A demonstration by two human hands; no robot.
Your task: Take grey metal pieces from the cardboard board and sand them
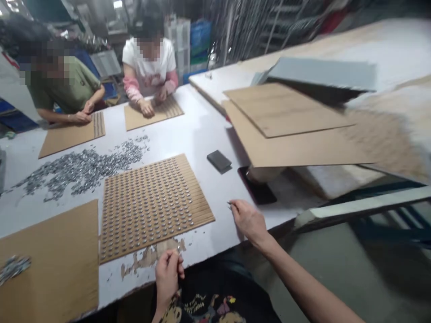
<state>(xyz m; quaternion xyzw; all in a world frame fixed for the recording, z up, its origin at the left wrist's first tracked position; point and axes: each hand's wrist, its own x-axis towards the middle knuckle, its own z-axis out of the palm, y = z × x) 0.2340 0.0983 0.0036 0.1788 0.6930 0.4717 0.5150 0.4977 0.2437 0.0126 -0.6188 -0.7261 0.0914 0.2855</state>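
Looking down from the head camera, a brown ridged cardboard sheet (153,206) is seen lying flat on the white table (198,134). Its grooves are filled with rows of small shiny metal pieces, and nearly every row looks full, so little room seems to be left on it. A big loose heap of small silver metal pieces (84,168) is spread just behind the sheet, so plenty is still unsorted. A plain brown cardboard sheet (50,264) is laid to the left, with only a tiny pile on it.

The left hand (168,271) is held at the near table edge, fingers curled narrow, and something thin seems to be pinched; it is too small to be sure. The right hand (249,220) is rested on the table right of the full sheet, and a thin metal piece is pinched at its fingertips.

A dark grey flat block (219,160) and a black phone (257,190) are placed nearby. Bare table is left open between them and the sheet. To the right, stacked brown boards (286,130) hang over the table edge.

Two other people are seated at the far side, hands on their own sheets.
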